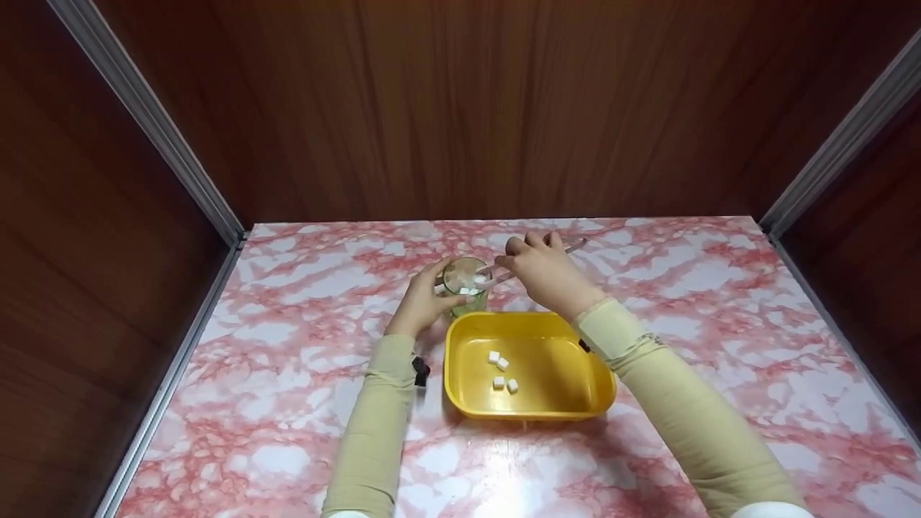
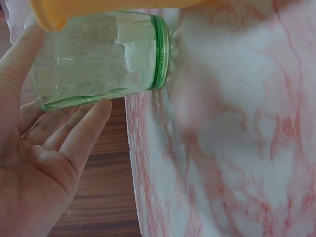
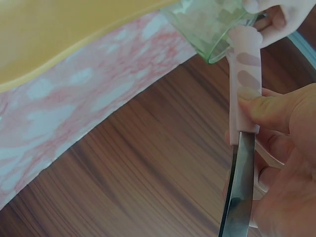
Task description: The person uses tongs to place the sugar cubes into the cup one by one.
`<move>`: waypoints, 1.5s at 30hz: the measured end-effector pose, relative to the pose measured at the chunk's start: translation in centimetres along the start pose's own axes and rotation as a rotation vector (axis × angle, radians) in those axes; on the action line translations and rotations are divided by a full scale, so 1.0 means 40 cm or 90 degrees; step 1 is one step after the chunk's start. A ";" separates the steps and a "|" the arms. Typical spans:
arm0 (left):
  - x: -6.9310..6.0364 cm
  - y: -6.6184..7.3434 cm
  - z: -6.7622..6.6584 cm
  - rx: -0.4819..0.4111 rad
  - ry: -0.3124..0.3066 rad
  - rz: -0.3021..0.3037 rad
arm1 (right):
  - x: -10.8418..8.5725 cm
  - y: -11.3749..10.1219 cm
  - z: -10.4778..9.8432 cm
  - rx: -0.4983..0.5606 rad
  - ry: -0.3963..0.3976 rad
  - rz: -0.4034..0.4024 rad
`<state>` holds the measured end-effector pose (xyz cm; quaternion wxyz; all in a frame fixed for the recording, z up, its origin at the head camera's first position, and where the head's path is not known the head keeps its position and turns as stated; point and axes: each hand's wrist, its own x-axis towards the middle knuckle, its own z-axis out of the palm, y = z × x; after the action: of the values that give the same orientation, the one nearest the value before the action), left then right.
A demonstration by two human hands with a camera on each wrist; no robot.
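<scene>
A green-tinted glass (image 1: 469, 305) (image 2: 94, 59) stands behind the yellow tray's left end with several white cubes in it. My left hand (image 1: 423, 301) (image 2: 49, 143) holds the glass from its left side, thumb and fingers around it. Between the thumb and fingers of my right hand (image 1: 550, 277) (image 3: 286, 143) are tongs with pale pink ends (image 3: 246, 84) and metal arms. Their tips are at the mouth of the glass, where a white cube (image 1: 481, 278) shows beside them; whether the tips grip it I cannot tell.
The yellow tray (image 1: 532, 415) lies in front of the glass, between the forearms, with several white cubes (image 1: 498, 383) in its left half. Dark wood panels (image 1: 460, 108) close off the back and sides of the red-and-white marbled table (image 1: 288, 403).
</scene>
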<state>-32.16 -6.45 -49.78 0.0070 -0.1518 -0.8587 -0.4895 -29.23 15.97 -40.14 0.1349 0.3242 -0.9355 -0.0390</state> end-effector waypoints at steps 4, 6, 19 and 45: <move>-0.001 0.002 0.000 -0.013 0.000 0.004 | -0.001 -0.001 -0.003 0.000 -0.003 0.004; 0.000 0.002 0.000 -0.015 0.000 0.007 | -0.001 -0.002 -0.004 -0.001 -0.006 0.007; -0.004 0.004 -0.001 -0.025 -0.002 -0.002 | -0.003 -0.002 -0.004 0.000 -0.017 0.008; -0.003 -0.002 0.003 -0.052 -0.001 0.020 | -0.061 0.008 -0.026 0.018 0.005 -0.011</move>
<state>-32.06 -6.41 -49.91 0.0075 -0.1660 -0.8355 -0.5237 -27.28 17.77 -39.63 0.1336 0.3346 -0.9325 -0.0254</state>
